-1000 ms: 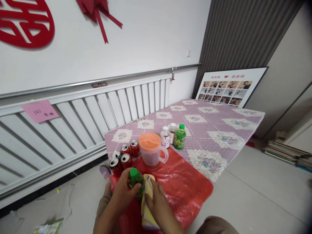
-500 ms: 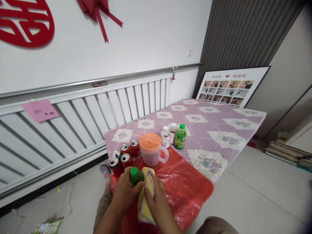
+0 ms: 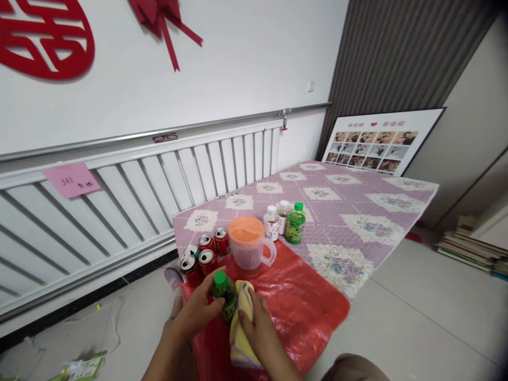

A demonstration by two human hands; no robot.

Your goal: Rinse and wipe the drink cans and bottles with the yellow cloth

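My left hand [image 3: 196,312] is wrapped round a small green bottle [image 3: 224,293] with a green cap, held upright over the red plastic sheet [image 3: 301,307]. My right hand [image 3: 260,330] presses a yellow cloth [image 3: 240,328] against the bottle's right side; the cloth hangs down below my fingers. Just beyond the bottle stand several red drink cans [image 3: 202,254] and a clear jug with an orange lid [image 3: 248,246].
Two white-capped bottles [image 3: 275,219] and a second green bottle [image 3: 296,223] stand on the purple flowered bed cover [image 3: 357,211]. A white slatted radiator cover [image 3: 119,196] runs along the wall on the left. A photo board [image 3: 377,143] leans at the far end. Books [image 3: 472,248] are stacked on the floor at right.
The cloth has slid a little along the bottle under my right hand, and the bottle has turned slightly in my left. The view has shifted a bit to the left.
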